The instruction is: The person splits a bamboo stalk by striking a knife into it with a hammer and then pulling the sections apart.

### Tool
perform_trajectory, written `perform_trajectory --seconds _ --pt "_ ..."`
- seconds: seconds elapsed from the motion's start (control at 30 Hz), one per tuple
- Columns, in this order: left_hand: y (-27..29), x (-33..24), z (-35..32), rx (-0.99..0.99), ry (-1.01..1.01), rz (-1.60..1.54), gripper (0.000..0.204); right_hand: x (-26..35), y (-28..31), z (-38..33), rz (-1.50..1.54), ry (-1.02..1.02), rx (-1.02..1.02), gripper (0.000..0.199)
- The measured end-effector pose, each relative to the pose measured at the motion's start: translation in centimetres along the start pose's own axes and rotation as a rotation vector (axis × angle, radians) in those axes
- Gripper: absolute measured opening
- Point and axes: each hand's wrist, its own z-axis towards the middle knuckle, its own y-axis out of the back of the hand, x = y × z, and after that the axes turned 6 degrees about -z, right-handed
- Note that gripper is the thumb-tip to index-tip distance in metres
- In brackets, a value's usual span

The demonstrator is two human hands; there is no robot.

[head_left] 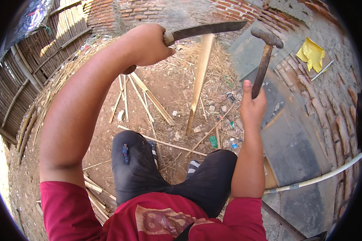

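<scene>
My left hand (151, 44) is closed round the handle of a machete (209, 29), raised at the far side with the long dark blade pointing right. Directly below the blade, the upper end of a split bamboo piece (200, 76) stands up from the ground, leaning slightly. Whether the blade touches that end, I cannot tell. In my right hand (252, 105) is a hammer (264, 60), gripped by its wooden handle with the thumb up along it. The metal head is held up to the right of the bamboo, apart from the blade.
Split bamboo strips (153, 98) lie on the dirt between my knees and the brick wall (136, 12). More strips (98, 199) lie by my left side. On the right are dark flat sheets (293, 152), a pale pipe (326, 174) and a yellow wrapper (311, 54).
</scene>
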Motion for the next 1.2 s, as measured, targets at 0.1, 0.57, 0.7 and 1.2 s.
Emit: perform_trajectory --seconds 0.1,0.57,0.7,1.2 --pt "0.2 0.2 0.6 0.035 0.028 -0.034 0.05 4.6 6.5 2.8 -0.126 0.02 0.138 0.045" --pt "-0.1 1.2 1.9 -0.017 0.029 0.039 0.044 8.9 10.5 11.6 -0.586 0.524 0.15 0.051" --pt "0.0 1.9 2.0 0.013 0.06 0.042 0.043 11.2 11.3 12.3 -0.401 0.408 0.029 0.049" --pt "-0.1 -0.3 1.4 0.007 0.04 0.065 0.04 10.1 10.6 13.8 -0.602 0.538 0.184 0.05"
